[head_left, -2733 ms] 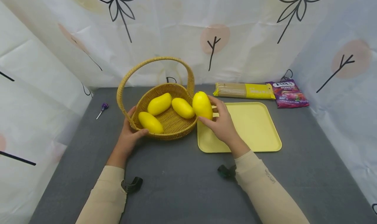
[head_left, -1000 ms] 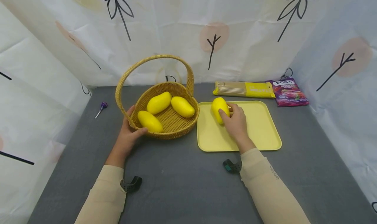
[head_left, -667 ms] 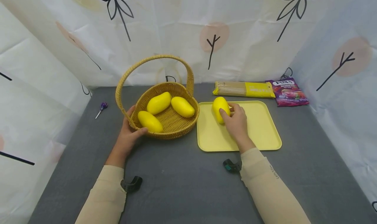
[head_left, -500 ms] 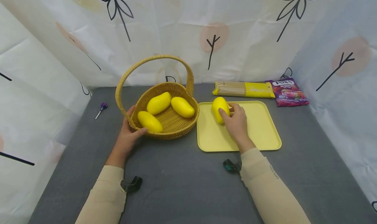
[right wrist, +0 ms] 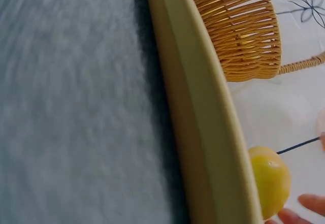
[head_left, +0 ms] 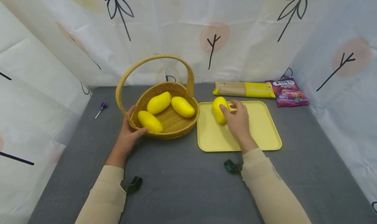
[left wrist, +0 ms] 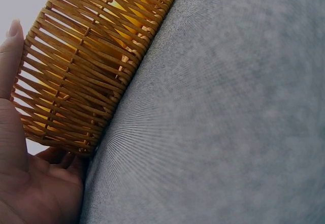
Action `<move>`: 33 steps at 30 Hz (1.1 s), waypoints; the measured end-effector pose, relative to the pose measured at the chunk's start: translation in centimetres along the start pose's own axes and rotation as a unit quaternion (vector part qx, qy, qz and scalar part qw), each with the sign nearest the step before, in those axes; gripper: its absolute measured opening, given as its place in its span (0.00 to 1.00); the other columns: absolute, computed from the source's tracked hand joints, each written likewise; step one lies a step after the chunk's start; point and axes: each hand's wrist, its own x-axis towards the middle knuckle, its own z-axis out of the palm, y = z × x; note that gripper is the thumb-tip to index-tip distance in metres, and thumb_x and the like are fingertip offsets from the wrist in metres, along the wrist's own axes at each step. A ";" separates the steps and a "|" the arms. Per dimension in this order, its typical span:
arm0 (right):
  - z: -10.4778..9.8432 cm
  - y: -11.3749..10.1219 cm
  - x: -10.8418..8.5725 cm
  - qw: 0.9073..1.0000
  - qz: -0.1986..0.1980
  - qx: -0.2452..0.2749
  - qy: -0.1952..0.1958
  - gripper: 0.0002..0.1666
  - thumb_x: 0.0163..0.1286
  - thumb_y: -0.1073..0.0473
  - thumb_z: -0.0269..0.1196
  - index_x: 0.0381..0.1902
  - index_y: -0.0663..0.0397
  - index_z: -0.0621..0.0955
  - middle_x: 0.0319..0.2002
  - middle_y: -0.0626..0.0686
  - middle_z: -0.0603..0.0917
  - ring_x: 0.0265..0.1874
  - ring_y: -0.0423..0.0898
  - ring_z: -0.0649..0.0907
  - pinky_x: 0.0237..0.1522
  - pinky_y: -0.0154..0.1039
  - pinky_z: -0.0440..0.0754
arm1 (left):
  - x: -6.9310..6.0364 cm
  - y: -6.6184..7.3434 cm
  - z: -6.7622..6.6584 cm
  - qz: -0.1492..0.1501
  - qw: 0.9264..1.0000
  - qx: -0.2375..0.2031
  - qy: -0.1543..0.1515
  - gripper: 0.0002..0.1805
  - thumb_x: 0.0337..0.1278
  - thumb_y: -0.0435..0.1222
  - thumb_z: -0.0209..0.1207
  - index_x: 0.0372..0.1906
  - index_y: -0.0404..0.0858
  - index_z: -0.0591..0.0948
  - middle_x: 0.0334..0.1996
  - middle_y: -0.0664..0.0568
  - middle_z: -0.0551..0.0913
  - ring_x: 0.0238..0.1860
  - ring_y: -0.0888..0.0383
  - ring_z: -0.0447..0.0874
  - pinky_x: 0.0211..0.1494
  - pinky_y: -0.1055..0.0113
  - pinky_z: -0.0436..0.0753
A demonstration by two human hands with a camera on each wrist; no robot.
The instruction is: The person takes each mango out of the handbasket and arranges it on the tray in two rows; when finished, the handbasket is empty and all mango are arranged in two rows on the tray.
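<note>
My left hand grips the left side of a wicker basket, thumb near the rim and fingers around the outside. Inside the basket lie three yellow mangoes, one at the back, a front mango and a right-hand mango. A further mango rests on the left part of a yellow tray. Beside it my right hand has loosened fingers, its thumb overlapping the mango in the head view. In the right wrist view, fingertips appear apart from that mango.
A yellow pack of noodles or pasta lies behind the tray, with a purple candy bag at its right end. A purple lollipop is at the table's left. A patterned white curtain stands behind.
My right hand carried the mango from the basket's right edge onto the tray. Since half a second ago its fingers have loosened and drawn slightly right. The left hand stays on the basket.
</note>
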 end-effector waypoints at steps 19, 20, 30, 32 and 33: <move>-2.1 -5.1 -1.4 0.973 -0.119 0.183 -0.075 0.31 0.88 0.50 0.57 0.79 0.61 0.71 0.66 0.65 0.76 0.61 0.64 0.78 0.59 0.50 0.79 | -0.1 0.1 -0.1 -0.004 1.000 0.007 -0.002 0.53 0.76 0.29 0.66 0.90 0.60 0.49 0.87 0.53 0.49 0.81 0.51 0.54 0.70 0.74 0.66; -2.0 -5.3 -1.5 0.969 -0.127 0.196 -0.083 0.32 0.88 0.48 0.57 0.79 0.61 0.70 0.65 0.65 0.76 0.61 0.65 0.78 0.59 0.50 0.79 | 0.0 0.1 0.0 -0.005 1.000 0.008 -0.001 0.53 0.76 0.29 0.66 0.90 0.60 0.49 0.87 0.53 0.49 0.81 0.51 0.54 0.70 0.74 0.66; -0.5 -6.3 -2.8 0.902 -0.163 0.359 -0.178 0.45 0.85 0.29 0.53 0.78 0.59 0.71 0.65 0.71 0.77 0.59 0.64 0.80 0.55 0.50 0.80 | -0.1 0.2 0.0 -0.006 1.000 0.003 -0.003 0.53 0.77 0.29 0.66 0.90 0.60 0.49 0.87 0.53 0.49 0.81 0.51 0.54 0.70 0.73 0.66; -0.1 -6.4 -3.1 0.888 -0.164 0.382 -0.198 0.46 0.83 0.26 0.53 0.78 0.56 0.73 0.64 0.70 0.78 0.59 0.65 0.80 0.55 0.51 0.80 | -0.1 0.2 0.0 -0.007 1.000 0.003 -0.002 0.53 0.76 0.29 0.66 0.90 0.60 0.49 0.87 0.53 0.49 0.82 0.51 0.54 0.70 0.73 0.66; 0.2 -6.5 -3.2 0.882 -0.163 0.390 -0.208 0.45 0.82 0.25 0.53 0.78 0.54 0.73 0.65 0.70 0.78 0.58 0.65 0.80 0.55 0.52 0.80 | -0.1 0.2 0.0 -0.007 1.000 0.004 -0.001 0.53 0.76 0.29 0.66 0.90 0.60 0.49 0.87 0.53 0.49 0.82 0.51 0.54 0.70 0.74 0.66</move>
